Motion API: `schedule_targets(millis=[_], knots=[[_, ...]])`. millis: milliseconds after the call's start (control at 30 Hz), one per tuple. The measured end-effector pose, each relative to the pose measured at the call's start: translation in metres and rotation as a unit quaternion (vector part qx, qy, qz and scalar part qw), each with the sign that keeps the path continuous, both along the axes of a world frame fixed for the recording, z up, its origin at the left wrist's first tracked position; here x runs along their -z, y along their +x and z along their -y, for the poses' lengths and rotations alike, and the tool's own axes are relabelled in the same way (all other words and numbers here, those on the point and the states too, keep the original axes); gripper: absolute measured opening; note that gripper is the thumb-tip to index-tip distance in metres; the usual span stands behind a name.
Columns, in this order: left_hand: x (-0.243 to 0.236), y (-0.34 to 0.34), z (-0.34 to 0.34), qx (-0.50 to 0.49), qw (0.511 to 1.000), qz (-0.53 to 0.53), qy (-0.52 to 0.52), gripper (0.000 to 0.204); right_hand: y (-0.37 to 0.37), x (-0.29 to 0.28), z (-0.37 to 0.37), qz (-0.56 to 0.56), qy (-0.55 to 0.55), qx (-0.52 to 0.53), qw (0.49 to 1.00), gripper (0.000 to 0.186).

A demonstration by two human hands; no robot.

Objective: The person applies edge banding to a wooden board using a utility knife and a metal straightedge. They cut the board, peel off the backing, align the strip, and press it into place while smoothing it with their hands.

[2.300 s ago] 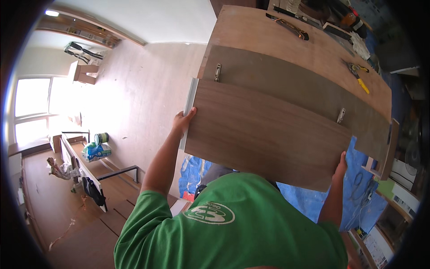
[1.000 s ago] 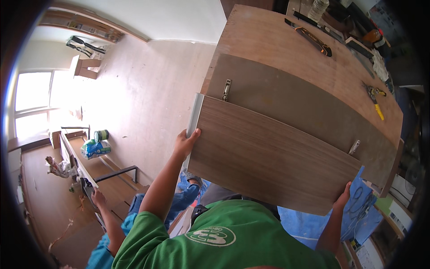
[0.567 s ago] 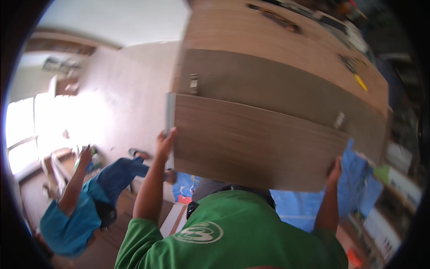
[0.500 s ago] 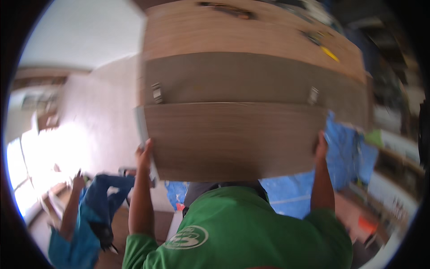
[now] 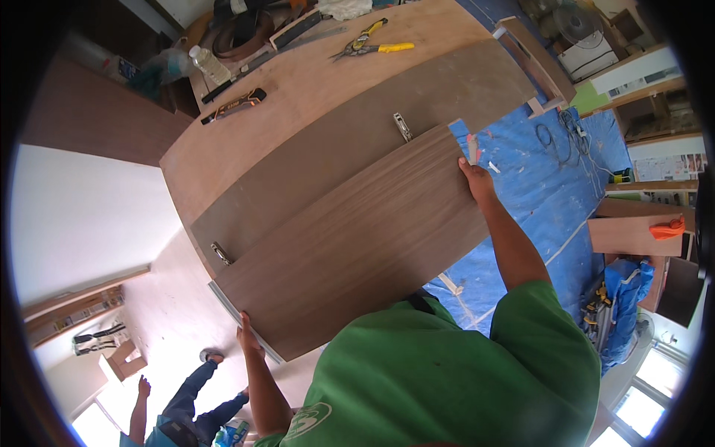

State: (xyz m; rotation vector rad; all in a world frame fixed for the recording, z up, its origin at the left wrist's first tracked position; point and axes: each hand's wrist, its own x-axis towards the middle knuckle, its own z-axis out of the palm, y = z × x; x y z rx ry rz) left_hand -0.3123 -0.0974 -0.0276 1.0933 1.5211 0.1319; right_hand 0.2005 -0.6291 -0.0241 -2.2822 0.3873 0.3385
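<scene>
A brown wood-grain door panel (image 5: 357, 238) spans the space in front of my body, lying at a slant. At its lower left end, my left hand (image 5: 249, 335) grips the pale edge with fingers closed around it. My right hand (image 5: 477, 179) is closed on the opposite end, thumb on the upper face. Two metal hinges, a left one (image 5: 220, 253) and a right one (image 5: 402, 127), stick out past the panel's far edge. They lie over a plain brown board (image 5: 290, 167) on the wooden workbench (image 5: 186, 167). The panel's underside is hidden.
On the bench lie a utility knife (image 5: 234, 106), yellow-handled snips (image 5: 372, 45) and a plastic bottle (image 5: 210, 65). Blue sheeting (image 5: 529, 216) covers the floor at right, with a coiled cable (image 5: 570, 138). Another person (image 5: 186, 410) is at the lower left.
My view has turned, so bench and panel now appear slanted, right end higher. Both hands keep their grip on the panel's ends. The other person appears lower in the view.
</scene>
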Motion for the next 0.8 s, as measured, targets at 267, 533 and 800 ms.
schedule_targets(millis=[267, 533, 800], knots=[[-0.006, -0.002, -0.003, 0.004, 1.000, -0.004, -0.016, 0.092, -0.003, -0.025, -0.003, -0.025, -0.007, -0.043, 0.999, 0.084], [0.001, -0.007, -0.010, 0.019, 0.998, -0.054, 0.002, 0.105, 0.000, -0.026, 0.000, -0.006, -0.016, -0.070, 0.997, 0.086], [-0.006, -0.010, 0.010, -0.021, 0.999, -0.012, 0.034, 0.098, -0.008, -0.036, -0.009, 0.011, 0.026, -0.027, 0.999, 0.077]])
